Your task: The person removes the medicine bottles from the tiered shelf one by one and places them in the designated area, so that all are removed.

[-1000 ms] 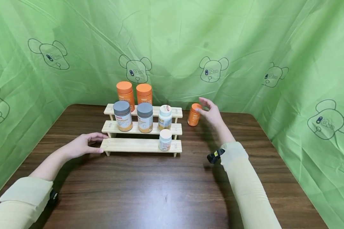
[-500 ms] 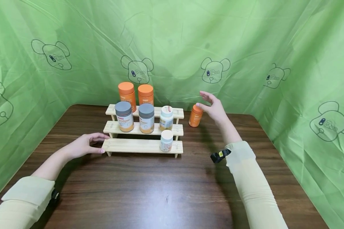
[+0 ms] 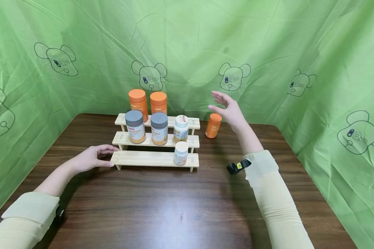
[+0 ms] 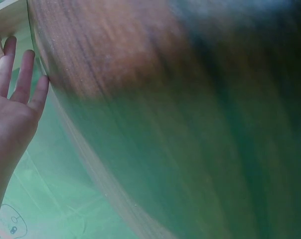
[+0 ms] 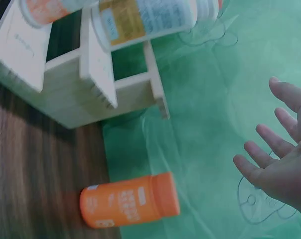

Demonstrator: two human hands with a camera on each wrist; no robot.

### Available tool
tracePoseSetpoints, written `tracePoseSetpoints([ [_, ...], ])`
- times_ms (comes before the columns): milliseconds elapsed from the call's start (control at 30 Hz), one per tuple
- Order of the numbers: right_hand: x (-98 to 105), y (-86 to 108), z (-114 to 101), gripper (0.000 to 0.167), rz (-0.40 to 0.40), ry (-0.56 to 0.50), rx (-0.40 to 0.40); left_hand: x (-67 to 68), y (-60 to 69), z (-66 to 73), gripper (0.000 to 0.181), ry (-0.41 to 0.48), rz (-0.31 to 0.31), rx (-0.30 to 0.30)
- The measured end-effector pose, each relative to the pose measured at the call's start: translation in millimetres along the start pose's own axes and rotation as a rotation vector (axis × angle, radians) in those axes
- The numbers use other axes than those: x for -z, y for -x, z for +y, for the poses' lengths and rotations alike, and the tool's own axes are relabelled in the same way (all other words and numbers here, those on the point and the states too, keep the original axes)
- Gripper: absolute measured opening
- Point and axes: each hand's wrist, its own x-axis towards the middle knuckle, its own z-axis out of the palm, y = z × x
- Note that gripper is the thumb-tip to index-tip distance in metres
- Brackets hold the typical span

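Observation:
A three-step wooden rack [image 3: 149, 158] stands on the table. My left hand [image 3: 88, 159] touches its left end, fingers fairly straight in the left wrist view. Two large orange bottles [image 3: 138, 102] are on the top step. Two grey-lidded jars [image 3: 135, 128] and a white-and-gold bottle [image 3: 181, 129] share the middle one. A small white bottle [image 3: 181, 154] sits at the right of the lowest step. Right of the rack, an orange bottle [image 3: 213, 126] stands upright on the table. My right hand [image 3: 230, 111] hovers above and right of it, fingers spread, holding nothing.
The dark wooden table [image 3: 162, 207] extends toward me and to both sides. Green cloth [image 3: 190, 41] with bear-head outlines hangs behind it and along the sides. A black wrist strap [image 3: 238, 166] hangs at my right sleeve.
My right hand has let go of the small orange bottle and lifted up away from it; the bottle stays standing. My left hand remains at the rack's left end.

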Motion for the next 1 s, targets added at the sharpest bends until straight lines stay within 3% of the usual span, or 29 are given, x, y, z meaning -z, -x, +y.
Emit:
tracePoseSetpoints([
  [500,-33,-4.1,-45,0.062,-0.054,0.013,0.082,-1.3,3.3,-5.1,0.054,0.012,-0.004,-0.003],
  [1000,-67,1.9,-88,0.062,-0.164,-0.083,0.11,-0.2,-0.4,2.5,0.057,0.017,0.001,-0.004],
])
